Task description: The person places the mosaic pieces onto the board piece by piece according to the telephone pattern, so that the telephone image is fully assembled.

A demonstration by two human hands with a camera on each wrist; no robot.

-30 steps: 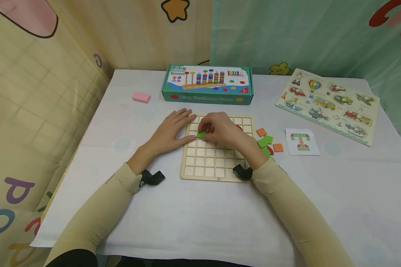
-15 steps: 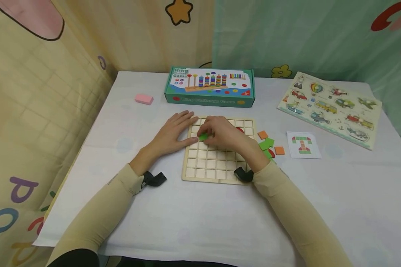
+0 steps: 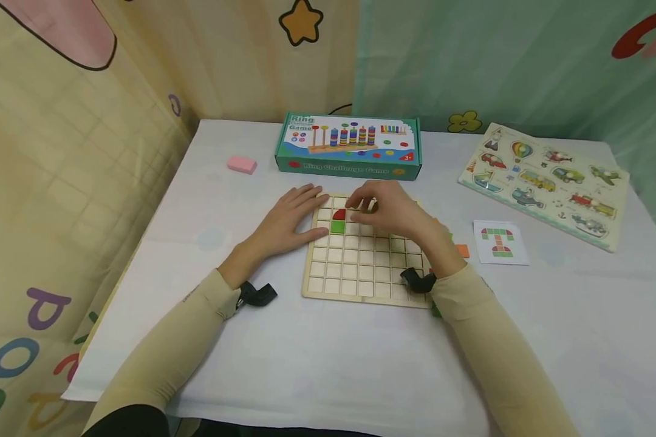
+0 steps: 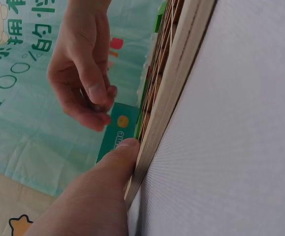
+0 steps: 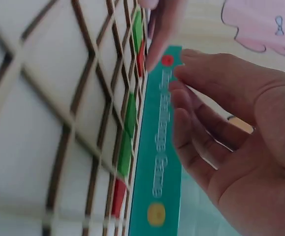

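Note:
A wooden grid board lies on the table. My left hand rests at its left side with straight fingers, and its thumb touches the edge in the left wrist view. A square green tile sits in a cell near the upper left, just below a red rounded piece. My right hand hovers over the upper part of the board, its fingers loosely bent with nothing between them. Under it, the right wrist view shows two more green tiles and another red piece in the grid.
Right of the board, partly hidden by my right wrist, lie loose pieces including an orange tile. Beyond them are a pattern card and a vehicle puzzle board. A green game box and a pink block stand behind.
My right hand has let go of the green tile, lifted and moved right. The tile now lies in its cell, and the red piece above it has come into view. My left hand stays put.

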